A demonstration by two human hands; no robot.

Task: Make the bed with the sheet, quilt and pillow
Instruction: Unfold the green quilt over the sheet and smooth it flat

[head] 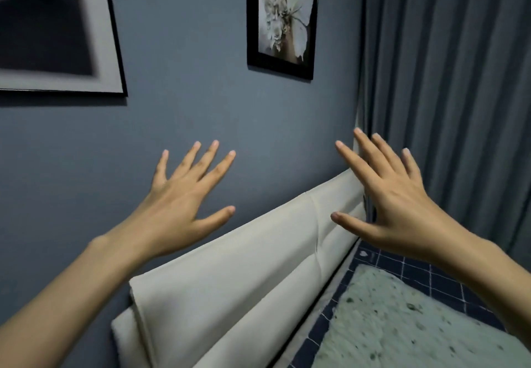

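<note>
Pillow (402, 324) on sheet (408, 270), below both grips, L (184, 195) & R (393, 195), fingers spread, empty.

**Counts of things seen**

Two hands are shown, the left hand (178, 203) and the right hand (393, 206), each with five fingers spread. Two framed pictures are counted: a large picture (57, 31) upper left, a small picture (283, 18) upper centre. One pillow (402, 321), one sheet (402, 264), one headboard (244, 267) and one curtain (448, 80) are seen.
</note>
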